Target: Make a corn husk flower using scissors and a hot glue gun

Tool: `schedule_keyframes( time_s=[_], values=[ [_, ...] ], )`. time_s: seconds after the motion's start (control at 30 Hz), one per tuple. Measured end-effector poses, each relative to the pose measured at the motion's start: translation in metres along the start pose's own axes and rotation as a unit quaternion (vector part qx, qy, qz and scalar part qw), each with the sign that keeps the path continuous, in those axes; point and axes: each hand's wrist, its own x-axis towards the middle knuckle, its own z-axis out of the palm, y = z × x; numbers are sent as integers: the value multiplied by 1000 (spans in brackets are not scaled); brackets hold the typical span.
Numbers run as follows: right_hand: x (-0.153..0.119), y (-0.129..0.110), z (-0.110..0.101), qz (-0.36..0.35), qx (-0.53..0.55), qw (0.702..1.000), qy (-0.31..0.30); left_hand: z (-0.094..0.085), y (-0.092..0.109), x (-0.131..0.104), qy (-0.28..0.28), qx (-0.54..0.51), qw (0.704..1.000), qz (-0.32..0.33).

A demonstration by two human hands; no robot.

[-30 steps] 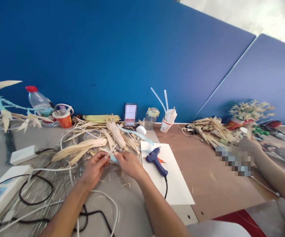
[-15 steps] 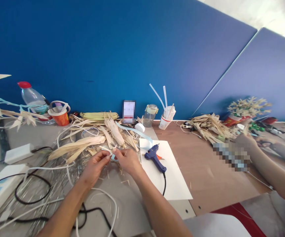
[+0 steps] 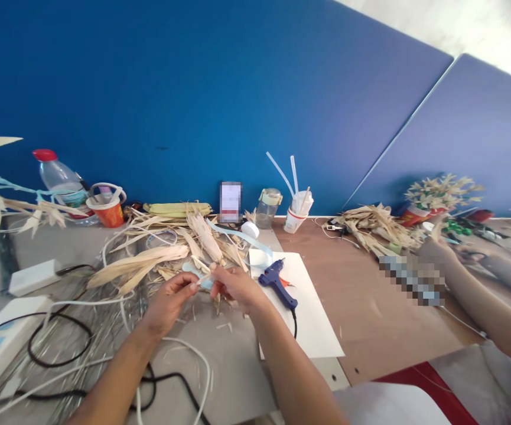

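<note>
My left hand (image 3: 169, 302) pinches one end of a small pale strip (image 3: 204, 278) that looks like corn husk. On its other end, the thumb and fingers of my right hand (image 3: 236, 287) are closed too. Both hands hover just above the front of a heap of dried corn husks (image 3: 142, 264). Behind the fingertips lies a light blue thing (image 3: 192, 268), partly covered, whose kind I cannot make out. Right of my right hand, a dark blue hot glue gun (image 3: 277, 283) rests on a white sheet (image 3: 311, 307).
A phone (image 3: 230, 202), a clear jar (image 3: 268, 208) and a paper cup (image 3: 296, 221) with glue sticks line the blue partition. Left stand an orange cup (image 3: 107, 211) and a bottle (image 3: 62, 186). Cables (image 3: 60, 348) cross the front left. Another person's arm (image 3: 472, 289) reaches in from the right.
My right hand has shifted slightly right, away from my left. The pale strip, which stuck out to the upper left, now spans between the fingertips. More of the light blue thing shows.
</note>
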Motion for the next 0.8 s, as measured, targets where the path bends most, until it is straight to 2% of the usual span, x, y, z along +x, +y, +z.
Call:
schedule_keyframes(
  time_s=[0.07, 0.1, 0.17, 0.27, 0.37, 0.43, 0.5, 0.7, 0.8],
  values=[
    [1, -3, -10, 15, 41, 999, 2, -2, 0, 1, 5, -24, 1000, -4],
    [2, -4, -17, 4, 61, 998, 28, -3, 1, 1, 13, -46, 999, -7],
    [5, -6, -30, -53, 72, 988, 126, -5, 2, 3, 42, -107, 993, -18],
    [9, -4, -42, -139, -53, 955, 257, -6, 5, 5, 75, -186, 979, -28],
    [14, 0, -42, -157, -217, 915, 303, -5, 5, 6, 72, -215, 973, -44],
    [17, 5, -38, -160, -278, 892, 318, -4, 5, 6, 67, -219, 972, -50],
    [21, 10, -34, -169, -307, 883, 314, -2, 4, 5, 63, -222, 971, -54],
    [31, 21, -27, -222, -312, 900, 206, -1, 3, 4, 55, -229, 970, -63],
    [31, 20, -30, -241, -302, 895, 225, -2, 2, 4, 60, -246, 965, -64]
  ],
)
